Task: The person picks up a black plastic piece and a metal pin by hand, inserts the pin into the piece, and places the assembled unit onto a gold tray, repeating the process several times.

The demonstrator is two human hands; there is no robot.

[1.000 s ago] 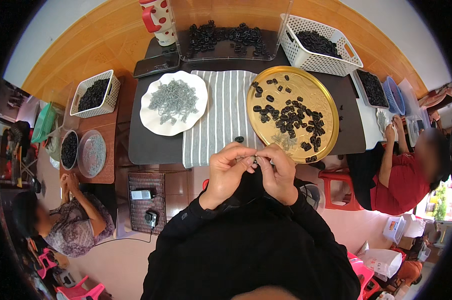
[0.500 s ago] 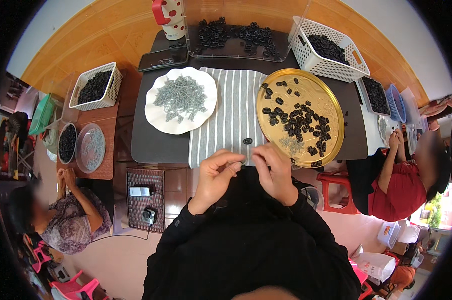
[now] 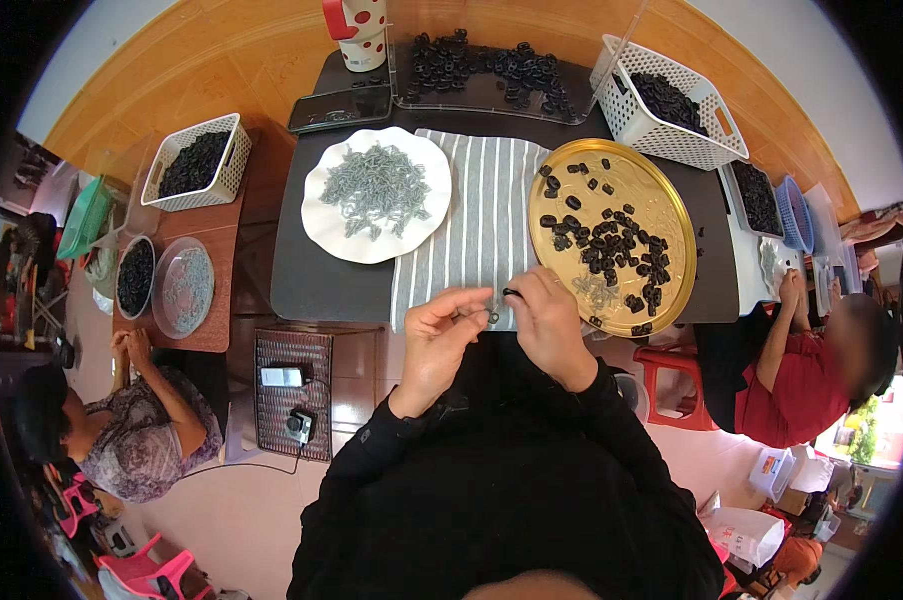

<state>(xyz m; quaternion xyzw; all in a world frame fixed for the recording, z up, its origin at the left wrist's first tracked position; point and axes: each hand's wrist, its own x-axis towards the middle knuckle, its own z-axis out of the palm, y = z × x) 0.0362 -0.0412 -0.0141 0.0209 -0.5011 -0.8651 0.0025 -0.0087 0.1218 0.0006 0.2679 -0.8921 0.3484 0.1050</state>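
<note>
My left hand (image 3: 438, 340) pinches a small metal clip (image 3: 492, 316) between thumb and forefinger, over the near edge of the striped grey cloth (image 3: 469, 215). My right hand (image 3: 552, 335) is closed on a small black oval piece (image 3: 513, 293), just above and beside the clip; the two parts look apart. Left of the cloth stands a white scalloped plate (image 3: 317, 222) heaped with grey metal clips (image 3: 377, 185). To its right lies a round gold tray (image 3: 562, 165) holding scattered black pieces (image 3: 612, 240) and a small pile of clips (image 3: 597, 292).
Behind stand a clear bin (image 3: 492, 108) of black parts, a dark phone-like slab (image 3: 340, 108), a spotted tumbler (image 3: 362, 40) and a white basket (image 3: 672, 140). People sit at side tables left (image 3: 162, 430) and right (image 3: 787, 390). A wicker stand (image 3: 294, 395) is at lower left.
The black piece that lay on the cloth is now in my right hand. The clip shows more clearly at my left fingertips. The view has shifted slightly.
</note>
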